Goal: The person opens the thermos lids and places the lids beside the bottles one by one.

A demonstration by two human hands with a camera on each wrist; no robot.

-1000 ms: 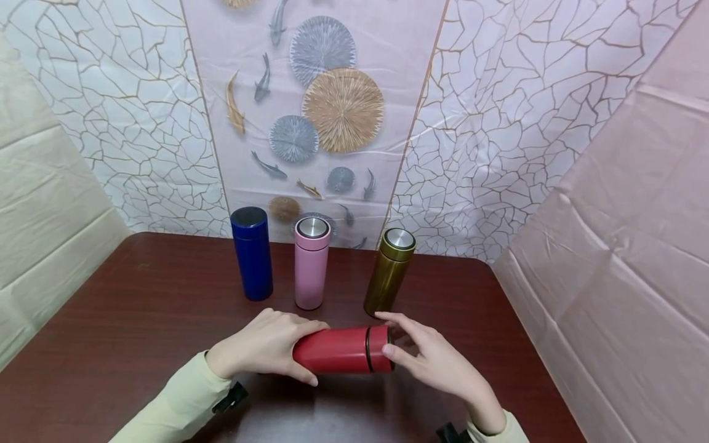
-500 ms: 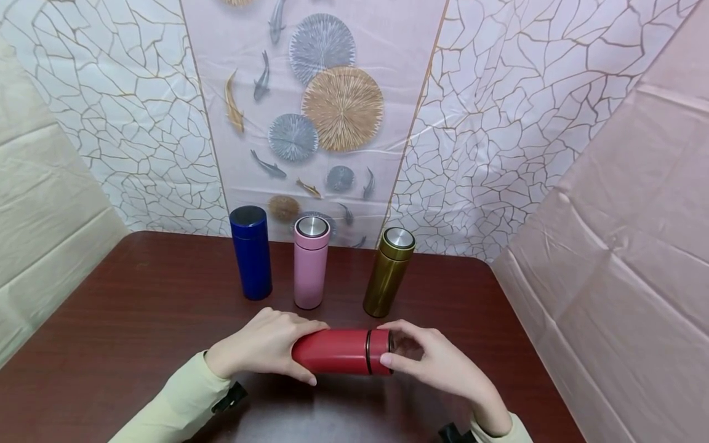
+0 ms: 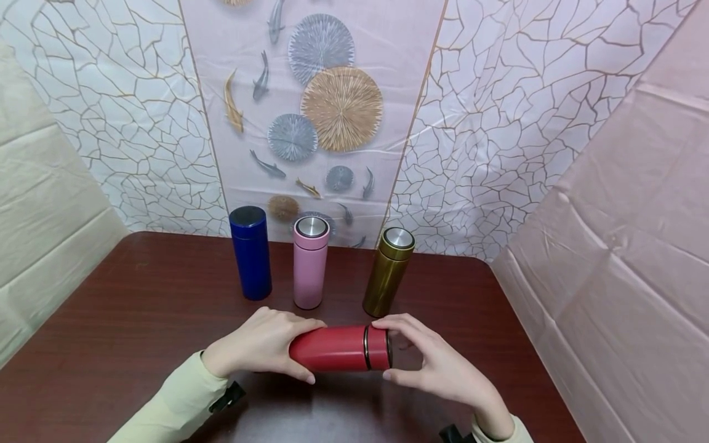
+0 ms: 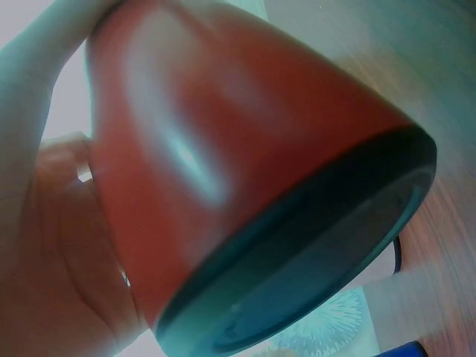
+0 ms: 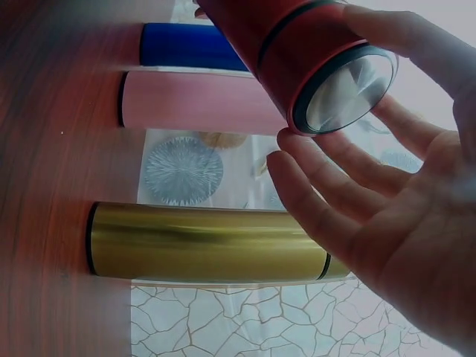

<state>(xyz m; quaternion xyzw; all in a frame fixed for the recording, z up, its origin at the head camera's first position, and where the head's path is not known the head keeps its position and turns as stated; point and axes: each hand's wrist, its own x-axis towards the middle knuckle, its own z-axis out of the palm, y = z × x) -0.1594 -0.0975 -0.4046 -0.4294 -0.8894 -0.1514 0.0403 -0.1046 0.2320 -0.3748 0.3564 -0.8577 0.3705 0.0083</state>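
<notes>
A red thermos bottle [image 3: 338, 349] lies sideways in the air over the near middle of the table, its lid pointing right. My left hand [image 3: 264, 344] grips it round the base end, thumb on the near side. The dark-rimmed base [image 4: 297, 260] faces the camera in the left wrist view. At the other end, my right hand [image 3: 437, 357] has thumb and fingers spread round the red lid [image 3: 379, 349], fingertips right at its edge. The lid's silver top [image 5: 349, 93] shows in the right wrist view, with the palm facing it.
Behind the hands stand a blue thermos [image 3: 252, 255], a pink thermos [image 3: 310, 274] and a gold thermos [image 3: 386, 280] in a loose row. They are upright on the dark red-brown table [image 3: 138, 307]. Patterned cloth [image 3: 482, 123] hangs behind the table's far edge.
My right hand's thumb has slid from the lid's near side down to its lower edge, while the fingers have come onto its far side. The left hand keeps its grip.
</notes>
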